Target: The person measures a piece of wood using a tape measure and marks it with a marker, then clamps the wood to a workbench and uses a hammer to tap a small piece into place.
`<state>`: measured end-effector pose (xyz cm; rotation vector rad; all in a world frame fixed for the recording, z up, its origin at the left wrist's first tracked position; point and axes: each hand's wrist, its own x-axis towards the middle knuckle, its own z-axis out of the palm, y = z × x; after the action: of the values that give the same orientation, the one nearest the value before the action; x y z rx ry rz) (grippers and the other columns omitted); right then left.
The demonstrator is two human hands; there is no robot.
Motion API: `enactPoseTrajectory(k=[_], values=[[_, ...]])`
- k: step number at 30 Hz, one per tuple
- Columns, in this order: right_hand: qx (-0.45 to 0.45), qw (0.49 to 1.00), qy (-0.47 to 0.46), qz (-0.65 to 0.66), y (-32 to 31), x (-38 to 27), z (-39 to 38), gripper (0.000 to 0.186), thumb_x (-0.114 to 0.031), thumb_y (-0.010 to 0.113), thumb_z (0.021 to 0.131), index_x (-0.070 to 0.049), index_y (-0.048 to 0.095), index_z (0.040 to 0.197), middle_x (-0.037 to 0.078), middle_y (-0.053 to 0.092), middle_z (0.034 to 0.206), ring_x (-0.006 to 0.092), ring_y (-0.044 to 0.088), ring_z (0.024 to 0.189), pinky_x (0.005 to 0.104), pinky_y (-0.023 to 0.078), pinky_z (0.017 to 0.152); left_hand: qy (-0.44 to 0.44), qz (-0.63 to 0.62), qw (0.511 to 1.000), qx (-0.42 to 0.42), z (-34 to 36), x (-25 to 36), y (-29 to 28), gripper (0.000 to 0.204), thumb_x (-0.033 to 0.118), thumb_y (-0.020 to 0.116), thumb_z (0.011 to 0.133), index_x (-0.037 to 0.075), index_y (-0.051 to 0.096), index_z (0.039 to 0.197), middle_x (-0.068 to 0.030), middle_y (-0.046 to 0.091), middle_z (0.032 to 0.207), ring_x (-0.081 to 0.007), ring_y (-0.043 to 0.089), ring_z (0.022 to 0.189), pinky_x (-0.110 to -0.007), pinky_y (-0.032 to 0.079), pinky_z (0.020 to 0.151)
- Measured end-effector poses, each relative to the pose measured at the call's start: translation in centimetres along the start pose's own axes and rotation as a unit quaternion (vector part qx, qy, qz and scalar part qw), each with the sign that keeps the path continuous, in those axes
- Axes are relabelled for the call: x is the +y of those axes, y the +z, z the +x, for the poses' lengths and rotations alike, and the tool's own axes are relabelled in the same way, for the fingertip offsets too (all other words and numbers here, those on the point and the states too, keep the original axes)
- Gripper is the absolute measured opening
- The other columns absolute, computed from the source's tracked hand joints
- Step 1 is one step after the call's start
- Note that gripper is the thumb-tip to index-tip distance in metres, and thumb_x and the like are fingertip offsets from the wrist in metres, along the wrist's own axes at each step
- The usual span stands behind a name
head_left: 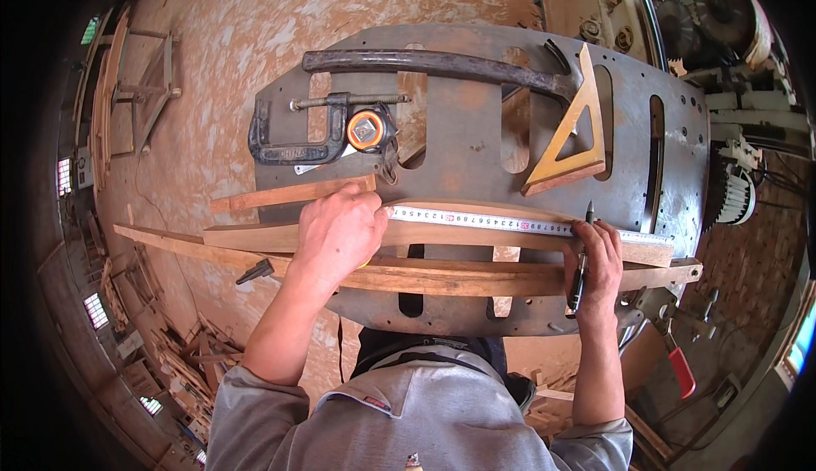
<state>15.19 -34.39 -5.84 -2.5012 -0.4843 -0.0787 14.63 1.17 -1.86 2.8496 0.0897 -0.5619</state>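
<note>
Tape blade [476, 218] lies along the wooden board [442, 235] on the metal table [467, 110] — probably light and springy, best pinched by its edges; left hand [340, 229] is closed round it, right hand [599, 258] grips a pen [580, 282]

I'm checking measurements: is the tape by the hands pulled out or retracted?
Pulled out: its white blade runs along the board past the right hand.

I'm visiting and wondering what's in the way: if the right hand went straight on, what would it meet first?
Past the white tape strip it overlaps, the right hand would probably meet the triangular wooden square first, though depth is unclear.
</note>
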Motion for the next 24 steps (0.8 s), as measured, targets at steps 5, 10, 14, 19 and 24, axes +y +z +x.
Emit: enactPoseTrajectory(k=[5, 10, 14, 19, 24], values=[[-0.004, 1.0, 0.0, -0.02, -0.1, -0.3, 0.3, 0.045, -0.002, 0.076, 0.072, -0.003, 0.062, 0.115, 0.016, 0.064, 0.103, 0.0378, 0.058, 0.104, 0.0478, 0.048, 0.092, 0.0, 0.007, 1.0, 0.015, 0.0, 0.0, 0.0, 0.022, 0.025, 0.066, 0.088, 0.005, 0.067, 0.079, -0.0143, 0.068, 0.09, -0.0361, 0.068, 0.083, -0.047, 0.055, 0.072], [-0.021, 0.999, 0.035, -0.031, -0.6, 0.1, 0.1, 0.042, -0.007, 0.073, 0.077, -0.006, 0.062, 0.118, 0.014, 0.062, 0.102, 0.0363, 0.056, 0.103, 0.0468, 0.047, 0.092, 0.015, 0.016, 1.0, 0.01, 0.3, 0.5, 0.4, 0.025, 0.027, 0.066, 0.088, 0.007, 0.061, 0.075, -0.0137, 0.064, 0.084, -0.0348, 0.065, 0.082, -0.048, 0.052, 0.071], [-0.011, 0.999, 0.019, -0.031, -0.5, 0.7, 1.2, 0.037, -0.013, 0.072, 0.08, -0.01, 0.061, 0.115, 0.011, 0.059, 0.1, 0.0328, 0.055, 0.1, 0.0437, 0.046, 0.091, 0.041, 0.019, 0.999, 0.022, 0.4, -0.7, 0.7, 0.027, 0.025, 0.067, 0.089, 0.003, 0.059, 0.076, -0.0172, 0.062, 0.085, -0.0395, 0.061, 0.084, -0.05, 0.048, 0.072], [0.025, 0.999, 0.0, -0.035, -0.7, 1.8, 0.7, 0.039, -0.01, 0.071, 0.077, -0.009, 0.062, 0.115, 0.01, 0.056, 0.091, 0.0311, 0.055, 0.091, 0.043, 0.045, 0.088, 0.015, 0.025, 0.999, -0.017, 0.7, 0.7, 0.2, 0.031, 0.024, 0.066, 0.09, -0.004, 0.06, 0.079, -0.0228, 0.061, 0.087, -0.0439, 0.059, 0.084, -0.052, 0.045, 0.073], [0.014, 0.999, -0.008, -0.048, -0.6, 2.5, 0.5, 0.035, -0.01, 0.068, 0.077, -0.011, 0.063, 0.111, 0.008, 0.056, 0.088, 0.0295, 0.056, 0.092, 0.0418, 0.044, 0.089, 0.016, 0.04, 0.999, -0.019, 0.8, 1.1, 0.0, 0.031, 0.024, 0.066, 0.091, -0.004, 0.06, 0.079, -0.0242, 0.061, 0.085, -0.0441, 0.059, 0.082, -0.052, 0.044, 0.072]])
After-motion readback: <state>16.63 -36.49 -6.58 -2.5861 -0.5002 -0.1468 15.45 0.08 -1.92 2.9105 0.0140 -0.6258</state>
